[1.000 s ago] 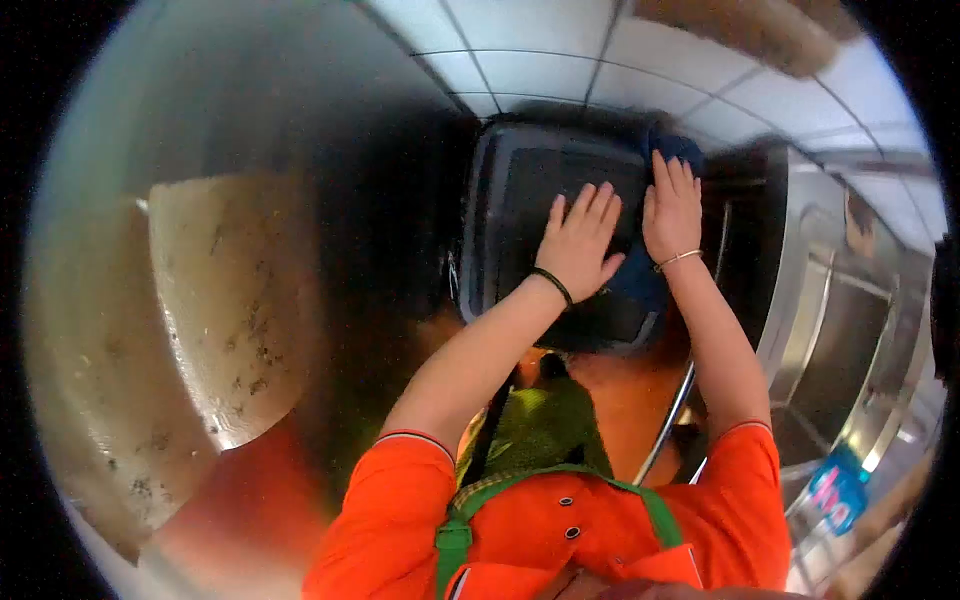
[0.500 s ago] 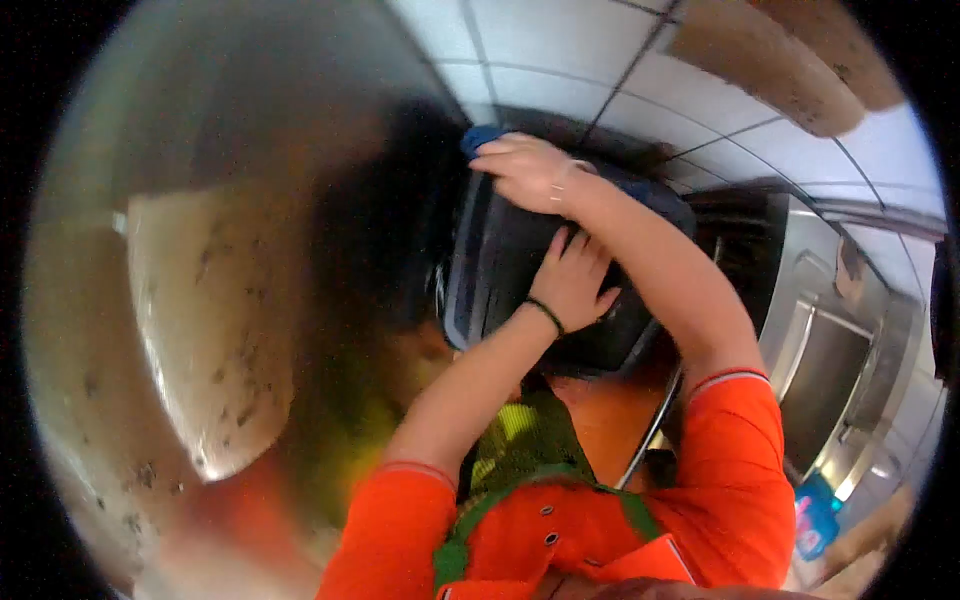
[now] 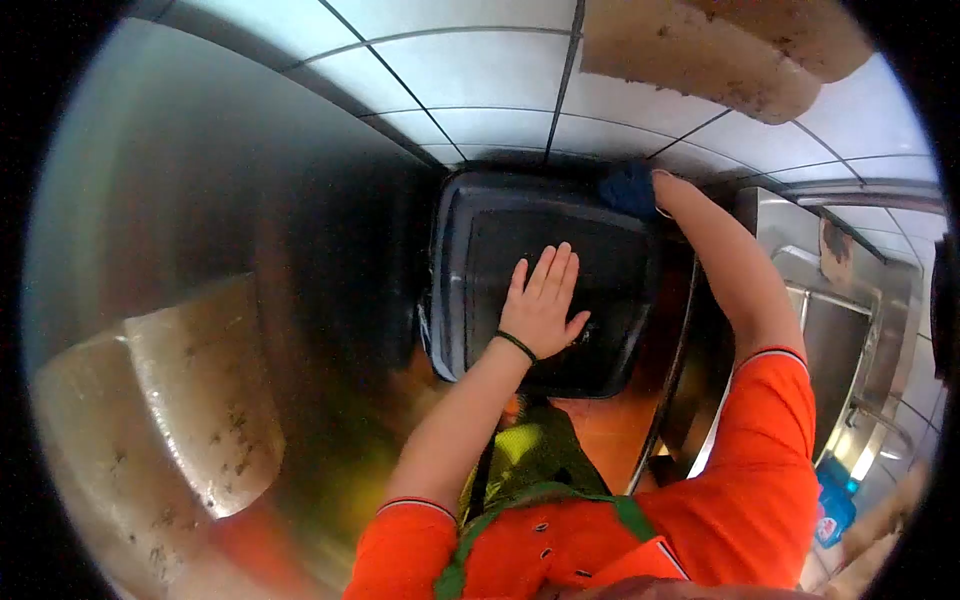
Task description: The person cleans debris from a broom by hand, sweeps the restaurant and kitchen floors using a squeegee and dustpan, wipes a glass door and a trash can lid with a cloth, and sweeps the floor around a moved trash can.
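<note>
A black plastic lid-like panel (image 3: 610, 270), rounded at the corners and with a raised rim, lies below me against the tiled wall. My left hand (image 3: 545, 300) rests flat near its middle, fingers stretched out and thumb apart, a dark band round the wrist. At the panel's far right corner, my right hand (image 3: 664, 189) presses a dark blue cloth (image 3: 628, 188) to the rim. The cloth hides most of the right hand's fingers.
On the left rises a shiny metal surface (image 3: 290, 130) with blurred reflections. White tiles (image 3: 490, 70) line the back wall. To the right stand a steel unit (image 3: 840, 350) and a blue bottle (image 3: 833, 510). Tan, dark-spotted sheets (image 3: 700, 55) hang at the upper right.
My right hand has moved with the blue cloth from the panel's far left corner to its far right corner. My left hand stays on the panel, its fingers now in full view.
</note>
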Available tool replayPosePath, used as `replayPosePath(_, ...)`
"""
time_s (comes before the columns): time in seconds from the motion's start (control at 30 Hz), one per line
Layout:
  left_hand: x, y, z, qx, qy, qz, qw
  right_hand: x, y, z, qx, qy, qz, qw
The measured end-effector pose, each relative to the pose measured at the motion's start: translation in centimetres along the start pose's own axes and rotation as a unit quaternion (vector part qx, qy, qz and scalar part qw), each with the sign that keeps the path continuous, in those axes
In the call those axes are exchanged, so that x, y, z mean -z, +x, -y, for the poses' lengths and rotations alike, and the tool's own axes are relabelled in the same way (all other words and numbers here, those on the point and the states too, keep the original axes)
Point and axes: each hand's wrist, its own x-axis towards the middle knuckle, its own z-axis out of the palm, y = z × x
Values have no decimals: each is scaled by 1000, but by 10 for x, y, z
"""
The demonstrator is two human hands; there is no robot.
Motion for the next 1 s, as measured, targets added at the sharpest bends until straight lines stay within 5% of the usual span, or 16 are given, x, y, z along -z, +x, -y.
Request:
replayPosePath(0.07,4,-1,1,1,4,3,1000,-3,-19,5,-5,-1,46,999)
replayPosePath(0.2,15,8,1,19,-41,38,998,-36,-74,-1,-67,94,-118,986)
replayPosePath(0.23,21,7,0,18,-47,32,998,-32,-90,13,-91,200,-188,957)
replayPosePath(0.3,32,5,3,48,-220,-4,974,-8,-93,66,-276,393,-377,792)
replayPosePath(0.37,35,5,6,66,-306,-27,949,16,-87,128,-102,529,-419,731)
replayPosePath(0.43,39,4,12,153,-472,-1,868,16,-83,143,-28,651,-318,688)
replayPosePath(0.5,22,-1,28,214,-528,-142,809,-9,-65,134,-148,581,-473,646)
replayPosePath(0.57,12,-6,45,320,-513,-266,750,-33,-40,143,-213,291,-533,765)
replayPosePath(0.63,50,-2,67,287,-560,-401,666,-33,-29,166,-236,169,-473,832)
replayPosePath(0.67,77,-2,84,263,-458,-406,745,-35,-26,173,-279,35,-410,868)
replayPosePath(0.73,103,13,114,198,-242,-406,859,-38,-18,168,-288,49,-404,867)
replayPosePath(0.77,102,21,129,163,-129,-396,894,-37,-18,170,-295,45,-391,871)
replayPosePath(0.83,38,32,168,124,-169,-247,946,-38,-16,169,-289,33,-405,867)
replayPosePath(0.87,31,26,160,292,-316,-82,899,-37,-14,169,-294,25,-403,866)
replayPosePath(0.93,2,-5,173,386,-391,-73,832,-38,-14,170,-299,17,-390,871)
replayPosePath(1.0,-61,-65,184,393,-304,-67,865,-37,-13,170,-294,11,-415,861)
